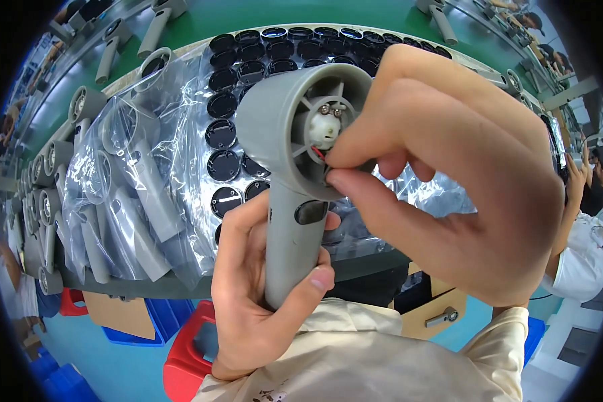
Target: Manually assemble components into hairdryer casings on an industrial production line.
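Note:
My left hand [254, 321] is wrapped round the handle of a grey handheld fan housing [291, 248], which it holds upright with the round head at the top. Inside the open head, a white motor [325, 128] sits in the middle of the spokes, with small solder points on it. A thin red wire [317, 153] runs from beside the motor to the fingertips of my right hand [449, 167]. Thumb and forefinger there are pinched on the wire at the head's lower right rim. The wire's end is hidden by the fingers. A dark oval button [311, 212] shows on the handle.
Rows of round black caps [222, 134] lie on the table behind the housing. Bagged grey fan housings [144, 187] fill the left side, with more fans [47, 201] beyond. A red chair [187, 362] and a cardboard box [439, 318] are below the table edge. Other people work at right.

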Demonstrator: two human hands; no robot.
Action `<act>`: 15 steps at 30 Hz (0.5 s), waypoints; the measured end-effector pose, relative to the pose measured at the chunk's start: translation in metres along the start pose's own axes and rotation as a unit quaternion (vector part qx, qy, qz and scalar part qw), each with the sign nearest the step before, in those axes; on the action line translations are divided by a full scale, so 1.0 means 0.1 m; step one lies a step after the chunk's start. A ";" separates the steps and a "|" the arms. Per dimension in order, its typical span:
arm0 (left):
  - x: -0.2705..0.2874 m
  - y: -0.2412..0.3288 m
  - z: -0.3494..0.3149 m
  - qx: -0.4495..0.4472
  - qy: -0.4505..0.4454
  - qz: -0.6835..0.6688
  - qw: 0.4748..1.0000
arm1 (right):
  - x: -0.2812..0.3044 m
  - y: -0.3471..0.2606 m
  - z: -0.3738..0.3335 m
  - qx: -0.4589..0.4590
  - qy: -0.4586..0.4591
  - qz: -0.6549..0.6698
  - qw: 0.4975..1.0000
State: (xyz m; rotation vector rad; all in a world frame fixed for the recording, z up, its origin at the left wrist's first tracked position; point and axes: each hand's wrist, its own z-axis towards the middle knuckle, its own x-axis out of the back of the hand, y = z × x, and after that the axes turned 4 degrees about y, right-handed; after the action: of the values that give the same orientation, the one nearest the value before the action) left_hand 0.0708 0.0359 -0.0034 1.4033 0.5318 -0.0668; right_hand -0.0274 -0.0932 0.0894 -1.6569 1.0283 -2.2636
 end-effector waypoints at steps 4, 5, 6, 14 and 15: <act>0.00 -0.02 -0.01 -0.007 0.003 0.036 0.999 | -0.04 0.07 -0.04 -0.006 0.045 0.020 0.999; -0.01 -0.03 0.00 -0.016 0.006 0.046 0.999 | -0.06 0.06 -0.05 -0.009 0.057 0.023 0.998; -0.02 -0.03 0.01 -0.014 0.004 0.045 0.999 | -0.10 0.07 -0.03 -0.012 0.070 0.028 0.997; -0.02 0.00 0.11 -0.013 0.033 0.029 0.999 | 0.25 0.40 -0.31 -0.035 0.190 0.048 0.980; 0.00 0.01 0.14 -0.013 0.029 0.029 0.999 | 0.24 0.46 -0.33 -0.037 0.206 0.051 0.977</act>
State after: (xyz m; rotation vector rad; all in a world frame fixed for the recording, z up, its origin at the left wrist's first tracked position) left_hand 0.0754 0.0223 -0.0013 1.3973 0.5377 0.0283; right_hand -0.0774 -0.1252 0.0751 -1.1461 1.2613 -2.5867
